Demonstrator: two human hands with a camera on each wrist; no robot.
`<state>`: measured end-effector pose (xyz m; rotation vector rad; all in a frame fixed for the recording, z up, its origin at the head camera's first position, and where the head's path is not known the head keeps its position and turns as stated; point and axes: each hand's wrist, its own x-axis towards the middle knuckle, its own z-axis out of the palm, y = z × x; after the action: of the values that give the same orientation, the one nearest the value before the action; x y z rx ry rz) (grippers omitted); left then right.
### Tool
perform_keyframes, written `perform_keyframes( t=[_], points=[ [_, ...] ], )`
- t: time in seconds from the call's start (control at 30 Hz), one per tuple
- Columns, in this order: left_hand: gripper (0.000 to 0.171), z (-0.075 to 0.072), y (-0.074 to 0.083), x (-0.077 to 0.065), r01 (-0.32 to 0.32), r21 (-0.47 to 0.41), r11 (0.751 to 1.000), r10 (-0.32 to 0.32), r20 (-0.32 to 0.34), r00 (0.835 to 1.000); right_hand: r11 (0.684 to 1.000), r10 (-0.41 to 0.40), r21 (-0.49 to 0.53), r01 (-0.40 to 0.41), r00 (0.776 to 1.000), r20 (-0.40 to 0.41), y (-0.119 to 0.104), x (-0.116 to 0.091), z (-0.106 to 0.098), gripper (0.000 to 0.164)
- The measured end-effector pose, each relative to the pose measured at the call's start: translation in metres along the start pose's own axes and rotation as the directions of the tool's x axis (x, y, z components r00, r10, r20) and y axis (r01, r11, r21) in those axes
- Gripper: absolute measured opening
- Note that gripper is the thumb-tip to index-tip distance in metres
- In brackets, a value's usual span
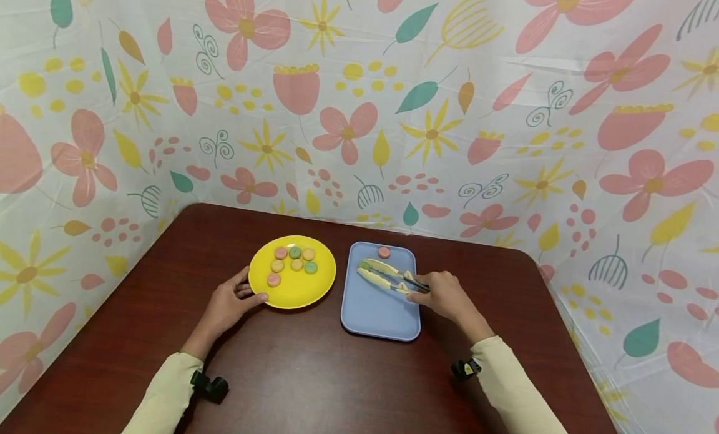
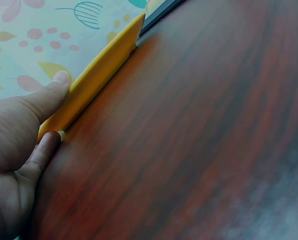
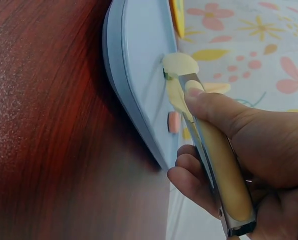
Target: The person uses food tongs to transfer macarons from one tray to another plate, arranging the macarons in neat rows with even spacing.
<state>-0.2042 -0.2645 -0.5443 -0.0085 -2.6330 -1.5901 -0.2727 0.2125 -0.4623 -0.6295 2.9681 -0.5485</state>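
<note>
My left hand (image 1: 229,304) grips the near-left rim of a yellow plate (image 1: 303,296), thumb over the rim and fingers at its side and underneath. Several small pink, green and yellow macaron-like rounds (image 1: 296,265) lie on that plate. My right hand (image 1: 446,295) holds a pair of cream-tipped tongs (image 3: 221,170) by the handles, thumb on one arm and fingers round the other. The tong heads hang over a blue tray (image 1: 376,321), with a small green round (image 1: 365,266) showing at their tips. A single pink round (image 1: 384,252) sits near the tray's far edge.
Plate and tray stand side by side on a dark brown wooden table (image 1: 292,371), with a narrow strip of wood between them. A flower-printed curtain (image 1: 348,78) hangs behind the table and along its sides.
</note>
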Motion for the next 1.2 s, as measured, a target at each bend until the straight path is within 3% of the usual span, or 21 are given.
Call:
perform_keyframes(
  t=[0.37, 0.87, 1.2],
  points=[
    [0.095, -0.001, 0.002, 0.0, -0.008, -0.008, 1.0, 0.008, 0.002, 1.0, 1.0, -0.008, 0.012, 0.008, 1.0, -0.008, -0.01, 0.002, -0.016, 0.059],
    [0.096, 0.0, 0.001, 0.0, -0.002, -0.015, 1.0, 0.002, 0.009, 1.0, 0.994, -0.107, -0.031, 0.106, 0.993, -0.041, -0.037, 0.012, -0.046, 0.059],
    [0.096, -0.001, 0.002, -0.001, 0.008, -0.011, 1.0, -0.007, 0.012, 1.0, 0.979, -0.201, -0.048, 0.198, 0.978, -0.058, -0.057, 0.02, -0.05, 0.052]
  ],
)
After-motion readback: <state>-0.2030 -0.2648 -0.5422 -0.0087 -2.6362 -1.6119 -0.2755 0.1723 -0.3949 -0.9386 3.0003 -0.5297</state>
